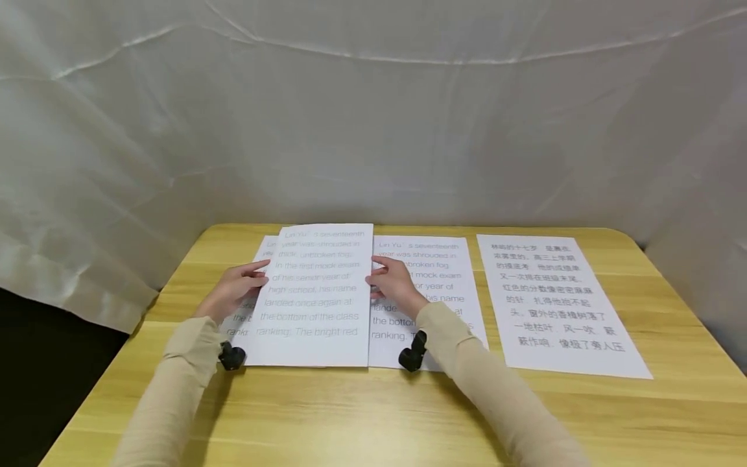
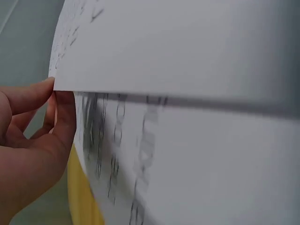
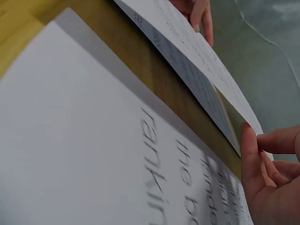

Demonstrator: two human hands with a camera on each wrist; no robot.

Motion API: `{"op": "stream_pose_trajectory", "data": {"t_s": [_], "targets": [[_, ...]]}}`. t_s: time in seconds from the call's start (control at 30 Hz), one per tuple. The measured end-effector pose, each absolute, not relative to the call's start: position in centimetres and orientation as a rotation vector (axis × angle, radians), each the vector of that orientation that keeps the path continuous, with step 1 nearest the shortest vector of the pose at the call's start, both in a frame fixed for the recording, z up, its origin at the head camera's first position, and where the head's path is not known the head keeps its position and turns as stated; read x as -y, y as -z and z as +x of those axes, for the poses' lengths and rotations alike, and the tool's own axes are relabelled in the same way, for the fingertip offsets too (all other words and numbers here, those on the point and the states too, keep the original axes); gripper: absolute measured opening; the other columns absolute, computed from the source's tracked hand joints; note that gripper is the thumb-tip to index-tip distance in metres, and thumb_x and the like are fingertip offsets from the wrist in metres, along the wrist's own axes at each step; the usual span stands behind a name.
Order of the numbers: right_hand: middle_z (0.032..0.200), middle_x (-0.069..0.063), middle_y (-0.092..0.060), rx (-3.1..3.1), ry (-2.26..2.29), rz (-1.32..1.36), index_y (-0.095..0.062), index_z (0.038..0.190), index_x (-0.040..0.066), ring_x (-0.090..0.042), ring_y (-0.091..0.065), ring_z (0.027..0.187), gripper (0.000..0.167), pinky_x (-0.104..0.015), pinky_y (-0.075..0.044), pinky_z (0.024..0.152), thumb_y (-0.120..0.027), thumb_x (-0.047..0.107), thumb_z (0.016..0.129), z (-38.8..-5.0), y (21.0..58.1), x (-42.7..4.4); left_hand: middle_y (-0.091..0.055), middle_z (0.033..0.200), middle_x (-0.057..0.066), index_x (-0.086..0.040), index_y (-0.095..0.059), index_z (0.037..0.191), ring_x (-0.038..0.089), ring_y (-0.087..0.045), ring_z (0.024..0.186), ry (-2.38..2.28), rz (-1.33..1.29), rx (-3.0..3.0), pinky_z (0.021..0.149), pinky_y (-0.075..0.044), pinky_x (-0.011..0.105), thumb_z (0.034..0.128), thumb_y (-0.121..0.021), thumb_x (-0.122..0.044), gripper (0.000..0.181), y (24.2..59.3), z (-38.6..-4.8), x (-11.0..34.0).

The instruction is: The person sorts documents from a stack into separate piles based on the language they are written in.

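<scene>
A sheet of paper [image 1: 315, 292] with printed English text is held up above the table by its two side edges. My left hand [image 1: 235, 287] pinches its left edge between thumb and fingers, as the left wrist view also shows the left hand [image 2: 37, 126]. On the opposite edge my right hand [image 1: 398, 282] pinches with thumb and fingers. Under the raised sheet, partly hidden, lies another English sheet [image 1: 242, 327]. A further English sheet [image 1: 428, 292] lies flat beneath my right hand and forearm, which cover part of its text.
To the right, a sheet with Chinese text [image 1: 554, 305] lies flat on the wooden table [image 1: 327, 415]. A pale curtain [image 1: 373, 130] hangs behind the table's back edge. Black wrist devices [image 1: 232, 357] sit at both cuffs, close above the papers.
</scene>
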State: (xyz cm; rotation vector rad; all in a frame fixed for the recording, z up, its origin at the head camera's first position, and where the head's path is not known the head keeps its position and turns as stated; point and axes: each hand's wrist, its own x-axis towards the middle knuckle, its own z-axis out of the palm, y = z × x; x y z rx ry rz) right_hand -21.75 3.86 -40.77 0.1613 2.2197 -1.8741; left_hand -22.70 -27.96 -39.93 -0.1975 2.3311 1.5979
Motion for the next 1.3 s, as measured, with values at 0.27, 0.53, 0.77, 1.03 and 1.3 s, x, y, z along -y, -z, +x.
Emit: {"op": "stream_pose_trajectory", "data": {"t_s": [0.27, 0.53, 0.77, 1.03, 1.3], "targets": [[0.106, -0.015, -0.059, -2.168, 1.910, 0.150, -0.045, 0.142, 0.003, -0.015, -0.060, 0.065, 0.060, -0.029, -0.057, 0.061, -0.066, -0.005, 0.086, -21.6, 41.0, -1.4, -0.046, 0.123, 0.021, -0.004, -0.029, 0.151, 0.018, -0.053, 0.098, -1.531, -0.129, -2.358, 0.085, -0.047, 0.021, 0.0997, -0.050, -0.006, 0.055, 39.0, -22.7, 30.6], [0.110, -0.017, -0.059, -2.103, 1.952, 0.133, -0.045, 0.143, 0.001, -0.017, -0.064, 0.073, 0.058, -0.029, -0.057, 0.062, -0.063, -0.003, 0.088, -22.1, 41.7, -0.1, -0.046, 0.116, 0.016, -0.005, -0.027, 0.152, 0.014, -0.057, 0.092, -1.528, -0.160, -2.352, 0.080, -0.049, 0.021, 0.1008, -0.047, -0.003, 0.055, 39.2, -22.8, 31.7], [0.100, -0.016, -0.061, -2.143, 1.923, 0.131, -0.046, 0.142, 0.001, -0.016, -0.063, 0.062, 0.058, -0.029, -0.057, 0.059, -0.064, -0.005, 0.087, -22.3, 41.7, 0.5, -0.046, 0.113, 0.016, -0.003, -0.027, 0.151, 0.011, -0.057, 0.087, -1.556, -0.165, -2.351, 0.078, -0.050, 0.021, 0.0999, -0.046, -0.001, 0.055, 39.5, -23.1, 31.9], [0.094, -0.016, -0.063, -2.162, 1.906, 0.112, -0.045, 0.142, -0.001, -0.016, -0.063, 0.059, 0.058, -0.029, -0.056, 0.059, -0.062, -0.007, 0.086, -22.0, 41.4, 1.4, -0.049, 0.121, 0.019, 0.000, -0.029, 0.150, 0.009, -0.057, 0.085, -1.557, -0.218, -2.376, 0.075, -0.050, 0.021, 0.1001, -0.047, -0.003, 0.053, 40.1, -23.1, 32.2], [0.090, -0.013, -0.061, -2.186, 1.895, 0.122, -0.043, 0.142, -0.002, -0.014, -0.059, 0.055, 0.059, -0.026, -0.055, 0.056, -0.060, -0.008, 0.085, -22.1, 41.8, 1.8, -0.047, 0.123, 0.020, 0.001, -0.030, 0.149, 0.013, -0.057, 0.085, -1.540, -0.271, -2.410, 0.072, -0.050, 0.022, 0.1010, -0.046, -0.006, 0.051, 40.4, -23.2, 31.9]]}}
